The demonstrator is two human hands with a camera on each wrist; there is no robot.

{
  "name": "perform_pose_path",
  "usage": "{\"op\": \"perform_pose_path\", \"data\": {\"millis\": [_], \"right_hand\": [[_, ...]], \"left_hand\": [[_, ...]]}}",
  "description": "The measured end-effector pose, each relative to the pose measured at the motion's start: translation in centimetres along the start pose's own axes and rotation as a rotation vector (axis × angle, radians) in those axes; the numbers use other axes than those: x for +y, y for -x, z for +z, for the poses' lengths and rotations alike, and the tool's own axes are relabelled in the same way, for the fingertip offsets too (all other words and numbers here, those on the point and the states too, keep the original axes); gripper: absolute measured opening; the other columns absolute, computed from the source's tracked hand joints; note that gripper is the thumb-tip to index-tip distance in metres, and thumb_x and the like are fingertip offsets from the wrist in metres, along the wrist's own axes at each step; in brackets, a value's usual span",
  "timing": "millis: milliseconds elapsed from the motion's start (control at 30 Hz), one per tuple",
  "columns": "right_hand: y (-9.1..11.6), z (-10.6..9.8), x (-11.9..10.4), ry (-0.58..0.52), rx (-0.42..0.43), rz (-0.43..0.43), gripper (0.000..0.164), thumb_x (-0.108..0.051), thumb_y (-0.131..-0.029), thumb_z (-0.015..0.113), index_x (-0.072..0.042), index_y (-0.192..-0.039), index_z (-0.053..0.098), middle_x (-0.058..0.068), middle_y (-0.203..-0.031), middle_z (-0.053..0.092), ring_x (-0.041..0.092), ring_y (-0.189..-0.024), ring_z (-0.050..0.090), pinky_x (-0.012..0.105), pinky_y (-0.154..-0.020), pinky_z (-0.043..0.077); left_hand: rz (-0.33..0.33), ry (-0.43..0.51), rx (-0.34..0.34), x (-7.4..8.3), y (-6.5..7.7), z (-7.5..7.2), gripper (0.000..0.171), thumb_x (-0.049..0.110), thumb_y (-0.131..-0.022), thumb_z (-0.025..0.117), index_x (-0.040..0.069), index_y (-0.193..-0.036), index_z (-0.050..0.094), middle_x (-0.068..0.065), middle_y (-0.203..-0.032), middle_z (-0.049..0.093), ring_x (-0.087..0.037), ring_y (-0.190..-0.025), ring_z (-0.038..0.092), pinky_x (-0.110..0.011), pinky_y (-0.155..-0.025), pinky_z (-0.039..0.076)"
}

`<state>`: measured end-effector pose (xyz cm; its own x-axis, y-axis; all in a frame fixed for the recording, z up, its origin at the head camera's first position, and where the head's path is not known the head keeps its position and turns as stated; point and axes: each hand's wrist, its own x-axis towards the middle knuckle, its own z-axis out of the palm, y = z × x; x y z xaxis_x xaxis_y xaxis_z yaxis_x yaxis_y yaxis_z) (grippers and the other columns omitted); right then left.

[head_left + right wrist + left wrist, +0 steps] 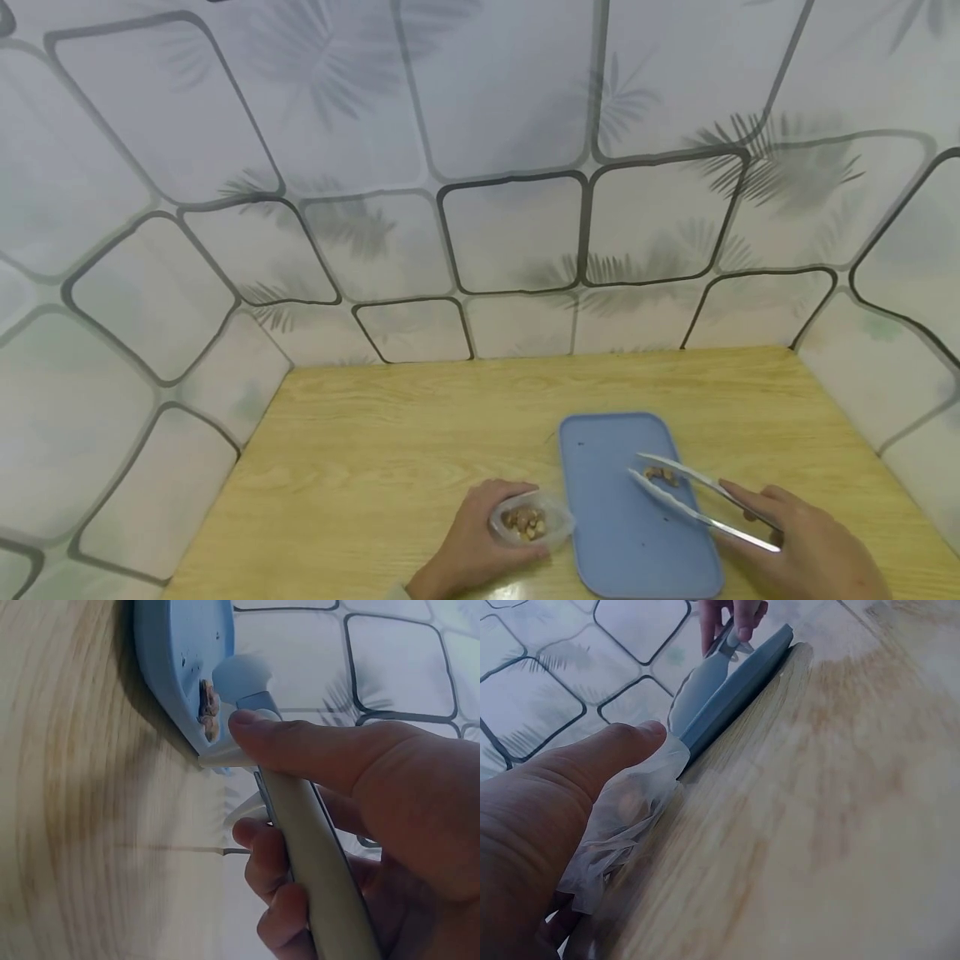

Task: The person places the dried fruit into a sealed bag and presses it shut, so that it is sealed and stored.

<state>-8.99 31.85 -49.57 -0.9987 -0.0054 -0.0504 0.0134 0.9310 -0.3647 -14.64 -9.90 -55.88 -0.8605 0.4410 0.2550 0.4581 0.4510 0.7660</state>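
Observation:
My left hand holds a clear plastic bag upright by its sides, thumb on one side and fingers on the other. Brown nut-like pieces lie inside its open mouth. The bag touches the left edge of a blue tray. In my right hand is a pair of metal tongs, gripped by the handles with the arms spread. Their tips hang over the tray, on either side of a small heap of brown pieces. Whether the tips touch the tray I cannot tell.
The tray lies on a wood-grain table, right of its middle. A few dark crumbs dot the tray. Patterned walls enclose the table at the back and both sides.

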Motion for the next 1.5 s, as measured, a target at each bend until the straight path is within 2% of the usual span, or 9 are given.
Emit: {"op": "perform_pose_path", "data": {"millis": [167,333,567,733,967,1067,1267,1367,1500], "right_hand": [[-0.1,-0.5,0.3,0.012,-0.055,0.006,0.078,-0.058,-0.088,0.086,-0.016,-0.151,0.067,-0.007,-0.092,0.061,0.009,-0.071,0.047,0.032,-0.06,0.039],[0.0,-0.7,0.3,0.062,-0.017,-0.022,0.072,-0.051,-0.085,0.09,-0.016,-0.146,0.071,-0.008,-0.091,0.059,0.005,-0.067,0.042,0.028,-0.058,0.036],[-0.1,-1.1,0.2,0.15,0.008,-0.064,0.071,-0.043,-0.081,0.094,-0.017,-0.143,0.073,-0.007,-0.098,0.066,0.007,-0.067,0.044,0.03,-0.058,0.04],[-0.2,-1.2,0.3,0.145,-0.012,-0.052,0.07,-0.043,-0.082,0.093,-0.016,-0.144,0.072,-0.004,-0.102,0.069,0.01,-0.07,0.047,0.032,-0.058,0.042],[-0.2,-1.1,0.4,0.127,-0.015,-0.04,0.069,-0.044,-0.084,0.092,-0.016,-0.144,0.072,-0.008,-0.099,0.065,0.004,-0.065,0.041,0.026,-0.056,0.037],[-0.2,-1.1,0.4,0.12,-0.033,-0.031,0.071,-0.044,-0.083,0.092,-0.016,-0.145,0.072,-0.007,-0.099,0.066,0.007,-0.066,0.043,0.027,-0.056,0.037],[-0.4,-1.3,0.4,0.131,-0.05,-0.046,0.073,-0.04,-0.081,0.095,-0.013,-0.145,0.071,0.006,-0.11,0.073,0.013,-0.072,0.052,0.033,-0.059,0.045],[-0.3,-1.3,0.6,0.141,-0.046,-0.057,0.072,-0.039,-0.082,0.095,-0.014,-0.145,0.071,0.002,-0.108,0.072,0.008,-0.07,0.05,0.031,-0.058,0.044],[-0.2,-1.0,0.8,0.139,-0.016,-0.077,0.069,-0.037,-0.082,0.094,-0.016,-0.144,0.072,-0.009,-0.098,0.065,0.001,-0.065,0.04,0.025,-0.055,0.037]], "left_hand": [[0.016,-0.001,0.002,-0.1,0.0,0.0,0.066,0.044,-0.081,0.097,0.038,-0.14,0.068,0.016,-0.123,0.073,0.0,-0.108,0.06,-0.028,-0.098,0.045],[-0.03,0.013,-0.019,0.1,0.1,-0.1,0.067,0.044,-0.08,0.097,0.04,-0.14,0.068,0.017,-0.123,0.073,0.0,-0.108,0.059,-0.028,-0.098,0.044],[-0.028,-0.005,-0.021,0.3,-0.1,-0.1,0.068,0.044,-0.08,0.097,0.04,-0.141,0.067,0.018,-0.125,0.072,0.0,-0.11,0.059,-0.029,-0.101,0.044],[-0.034,0.006,-0.034,0.3,-0.2,-0.1,0.067,0.045,-0.081,0.097,0.039,-0.142,0.067,0.018,-0.128,0.072,-0.001,-0.113,0.06,-0.031,-0.103,0.044],[-0.017,0.008,-0.024,0.3,-0.1,-0.2,0.068,0.044,-0.081,0.097,0.039,-0.142,0.067,0.018,-0.127,0.073,-0.001,-0.112,0.06,-0.03,-0.101,0.045],[-0.016,0.008,-0.022,0.3,-0.1,-0.2,0.068,0.043,-0.081,0.097,0.039,-0.141,0.067,0.017,-0.126,0.073,-0.001,-0.112,0.06,-0.03,-0.101,0.045],[-0.046,0.019,-0.033,0.4,-0.2,-0.2,0.068,0.044,-0.08,0.097,0.041,-0.141,0.067,0.018,-0.127,0.072,-0.001,-0.112,0.059,-0.03,-0.102,0.044],[-0.044,0.017,-0.033,0.4,-0.2,-0.2,0.068,0.044,-0.081,0.097,0.041,-0.141,0.067,0.019,-0.127,0.072,-0.001,-0.112,0.059,-0.031,-0.103,0.044],[-0.024,0.015,-0.021,0.3,-0.1,-0.2,0.067,0.044,-0.081,0.097,0.04,-0.141,0.067,0.018,-0.126,0.073,-0.001,-0.111,0.06,-0.03,-0.102,0.045]]}}
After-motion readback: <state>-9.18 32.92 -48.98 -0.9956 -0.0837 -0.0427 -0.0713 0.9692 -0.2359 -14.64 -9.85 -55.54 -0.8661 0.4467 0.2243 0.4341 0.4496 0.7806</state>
